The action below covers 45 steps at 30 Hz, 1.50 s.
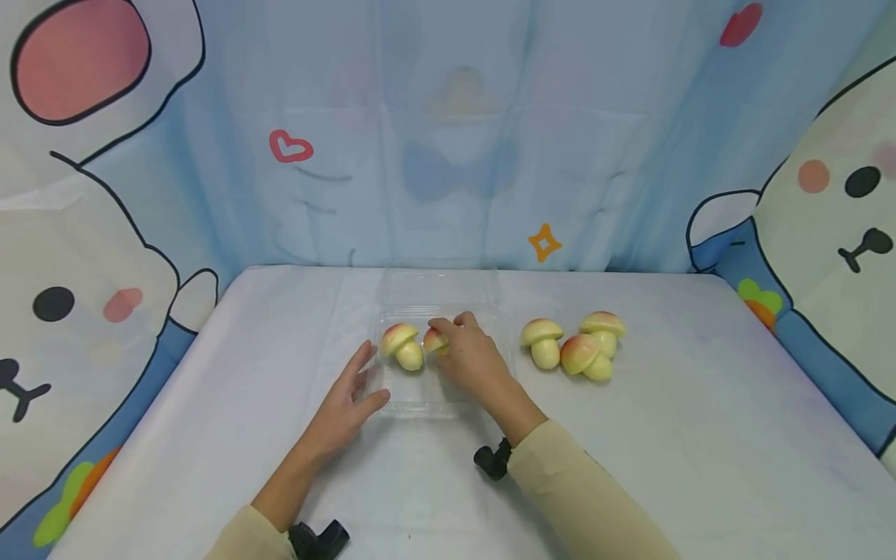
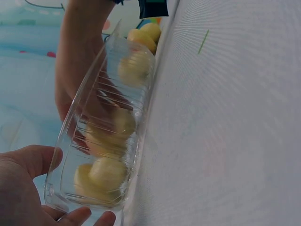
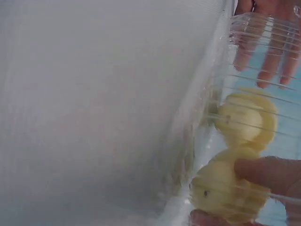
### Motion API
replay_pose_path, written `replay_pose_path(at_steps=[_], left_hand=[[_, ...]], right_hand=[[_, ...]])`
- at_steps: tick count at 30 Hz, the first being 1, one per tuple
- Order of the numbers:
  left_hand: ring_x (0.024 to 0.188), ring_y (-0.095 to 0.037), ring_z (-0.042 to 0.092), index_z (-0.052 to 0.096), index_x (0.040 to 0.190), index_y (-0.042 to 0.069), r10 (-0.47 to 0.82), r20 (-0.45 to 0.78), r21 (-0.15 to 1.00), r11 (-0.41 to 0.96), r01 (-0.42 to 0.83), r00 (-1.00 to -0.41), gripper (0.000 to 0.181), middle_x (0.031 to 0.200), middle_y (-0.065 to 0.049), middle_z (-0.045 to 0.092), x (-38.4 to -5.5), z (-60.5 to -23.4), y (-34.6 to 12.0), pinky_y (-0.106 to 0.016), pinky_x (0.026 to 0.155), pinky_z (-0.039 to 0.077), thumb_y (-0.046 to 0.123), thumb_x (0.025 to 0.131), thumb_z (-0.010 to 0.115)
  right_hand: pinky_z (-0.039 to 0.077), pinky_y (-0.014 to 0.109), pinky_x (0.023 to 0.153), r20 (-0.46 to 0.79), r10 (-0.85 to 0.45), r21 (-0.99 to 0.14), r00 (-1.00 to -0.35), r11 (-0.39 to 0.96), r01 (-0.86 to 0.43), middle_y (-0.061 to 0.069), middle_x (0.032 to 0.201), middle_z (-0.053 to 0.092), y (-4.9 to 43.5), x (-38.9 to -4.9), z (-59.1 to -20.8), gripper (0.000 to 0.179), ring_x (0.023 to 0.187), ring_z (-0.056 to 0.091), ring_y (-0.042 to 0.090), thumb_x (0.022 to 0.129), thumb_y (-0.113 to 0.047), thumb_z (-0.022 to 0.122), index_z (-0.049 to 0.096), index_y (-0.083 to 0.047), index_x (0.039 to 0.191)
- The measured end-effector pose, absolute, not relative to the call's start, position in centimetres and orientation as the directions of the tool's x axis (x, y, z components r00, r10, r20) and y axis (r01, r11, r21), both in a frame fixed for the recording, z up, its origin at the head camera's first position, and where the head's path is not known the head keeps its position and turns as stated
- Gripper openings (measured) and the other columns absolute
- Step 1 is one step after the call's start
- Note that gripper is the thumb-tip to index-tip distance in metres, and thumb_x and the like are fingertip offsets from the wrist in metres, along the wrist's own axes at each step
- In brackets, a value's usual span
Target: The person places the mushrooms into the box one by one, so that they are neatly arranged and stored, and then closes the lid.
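A clear plastic clamshell box (image 1: 413, 407) lies on the table with its lid raised at the back. Inside, at the left, rests a yellow toy mushroom (image 1: 400, 346) with a reddish cap. My right hand (image 1: 479, 365) reaches into the box and pinches a second toy mushroom (image 1: 435, 341) beside the first; the right wrist view shows the thumb pressed on this mushroom (image 3: 218, 186) through the clear wall. My left hand (image 1: 341, 408) stands at the box's left side, thumb and fingers spread and fairly straight, close against the wall (image 2: 52, 188).
Right of the box, one toy mushroom (image 1: 542, 342) stands alone. Two more, a front mushroom (image 1: 586, 358) and a rear mushroom (image 1: 603, 330), lean together beside it. A white cloth covers the table (image 1: 700, 404); a printed blue curtain (image 1: 448, 155) hangs behind.
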<state>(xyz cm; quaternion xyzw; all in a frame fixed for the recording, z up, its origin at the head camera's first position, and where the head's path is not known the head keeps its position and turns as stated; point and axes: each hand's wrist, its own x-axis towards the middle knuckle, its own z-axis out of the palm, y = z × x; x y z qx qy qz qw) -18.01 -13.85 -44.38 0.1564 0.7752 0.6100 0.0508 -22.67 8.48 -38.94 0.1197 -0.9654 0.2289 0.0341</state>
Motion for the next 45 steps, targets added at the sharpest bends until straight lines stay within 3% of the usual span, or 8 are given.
replay_pose_path(at_steps=[18,27,32,34,38,41,45], left_hand=[[0.154,-0.048,0.027,0.010,0.166,0.003,0.302,0.116,0.964,0.195,0.181,-0.946,0.084,0.171,-0.021,0.020,-18.1,-44.7,-13.6,-0.060,0.127,0.018,0.010,0.100,0.061],[0.154,-0.046,0.027,0.009,0.166,0.006,0.303,0.101,0.962,0.215,0.171,-0.948,0.083,0.172,-0.019,0.018,-18.1,-44.5,-13.7,-0.060,0.127,0.017,0.011,0.101,0.061],[0.155,-0.046,0.027,0.009,0.166,0.006,0.308,0.095,0.963,0.212,0.166,-0.947,0.083,0.172,-0.018,0.017,-18.0,-44.4,-13.9,-0.061,0.127,0.016,0.012,0.102,0.060],[0.155,-0.046,0.026,0.008,0.166,0.007,0.310,0.091,0.964,0.209,0.162,-0.946,0.083,0.173,-0.017,0.017,-18.0,-44.4,-13.9,-0.062,0.127,0.016,0.012,0.102,0.060],[0.155,-0.045,0.027,0.009,0.167,0.009,0.304,0.082,0.964,0.216,0.152,-0.949,0.083,0.173,-0.016,0.017,-18.0,-44.4,-13.9,-0.061,0.127,0.016,0.014,0.102,0.060],[0.155,-0.045,0.028,0.009,0.167,0.010,0.297,0.079,0.963,0.224,0.149,-0.952,0.083,0.172,-0.016,0.019,-17.9,-44.4,-14.0,-0.061,0.127,0.017,0.015,0.102,0.061],[0.155,-0.045,0.028,0.009,0.167,0.010,0.295,0.076,0.965,0.220,0.145,-0.952,0.083,0.172,-0.016,0.018,-17.8,-44.5,-14.0,-0.062,0.127,0.016,0.016,0.102,0.060]], right_hand=[[0.055,0.041,0.065,0.129,-0.165,-0.431,-0.978,0.879,-0.205,0.025,0.139,0.053,8.0,-22.4,-39.5,0.060,0.067,0.061,0.027,0.089,-0.008,0.077,0.059,-0.018,0.145],[0.058,0.050,0.080,0.124,-0.135,-0.464,-0.983,0.868,-0.177,0.026,0.147,0.048,8.9,-21.6,-39.4,0.062,0.093,0.070,0.040,0.091,-0.017,0.074,0.054,-0.017,0.150],[0.056,0.047,0.075,0.201,-0.133,-0.498,-0.970,0.839,-0.218,0.026,0.147,0.048,9.9,-20.3,-38.9,0.060,0.090,0.069,0.038,0.092,-0.018,0.073,0.055,-0.016,0.149],[0.055,0.043,0.070,0.249,-0.134,-0.513,-0.959,0.822,-0.248,0.026,0.146,0.049,10.6,-19.7,-38.6,0.058,0.080,0.066,0.033,0.093,-0.017,0.073,0.056,-0.015,0.149],[0.057,0.045,0.075,0.330,-0.101,-0.546,-0.939,0.791,-0.277,0.024,0.144,0.050,12.0,-18.9,-37.9,0.056,0.086,0.068,0.033,0.094,-0.017,0.073,0.057,-0.014,0.148],[0.058,0.050,0.084,0.350,-0.049,-0.578,-0.936,0.775,-0.257,0.023,0.143,0.051,13.4,-18.6,-37.2,0.054,0.102,0.068,0.039,0.096,-0.017,0.071,0.057,-0.014,0.148],[0.057,0.052,0.089,0.367,0.047,-0.619,-0.929,0.758,-0.205,0.025,0.143,0.051,15.5,-18.7,-36.5,0.053,0.111,0.063,0.040,0.097,-0.016,0.069,0.057,-0.011,0.148]])
